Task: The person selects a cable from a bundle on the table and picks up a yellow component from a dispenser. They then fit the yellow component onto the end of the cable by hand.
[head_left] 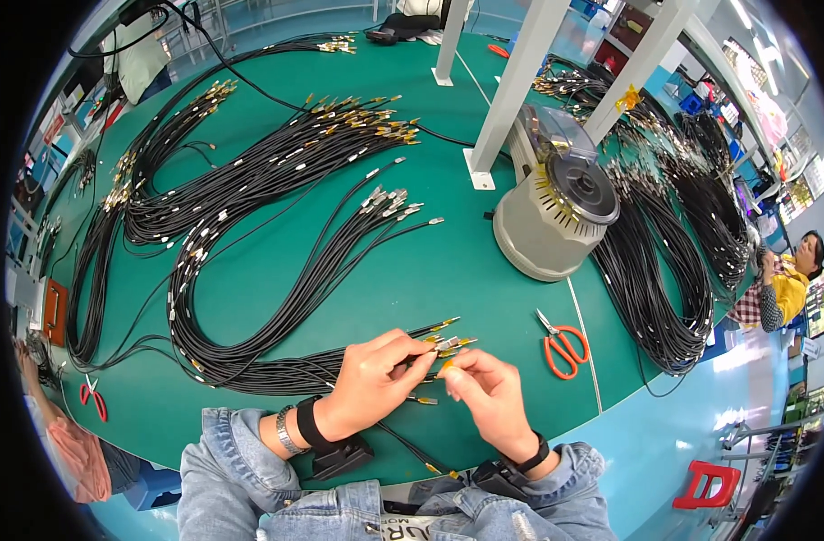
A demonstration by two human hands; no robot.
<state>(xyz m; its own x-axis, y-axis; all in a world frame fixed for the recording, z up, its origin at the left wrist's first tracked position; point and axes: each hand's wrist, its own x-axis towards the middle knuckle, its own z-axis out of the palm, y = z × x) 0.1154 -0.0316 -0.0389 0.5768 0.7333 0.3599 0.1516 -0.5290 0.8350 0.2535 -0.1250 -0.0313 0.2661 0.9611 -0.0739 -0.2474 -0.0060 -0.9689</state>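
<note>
Your right hand (491,397) has its thumb and forefinger clamped on a small orange piece (447,368), just beside the fingertips of your left hand (362,383). The left thumb and fingers draw close together, but you cannot tell from here whether a cable is caught between them. The orange piece sits in front of you, above the near part of the green table (457,298), close to gold-tipped connectors (453,344) that poke out beyond your left fingers. These end a black cable bundle (277,371) that runs leftward past your left hand and curves back up the table. To the right of your hands lie orange-handled snips (565,350), tips pointing away from you. Beyond them stands a rounded grey machine (545,225), near a pale post (511,99). More black cables (655,270) loop at the right, and red-handled scissors (95,401) lie far left.
</note>
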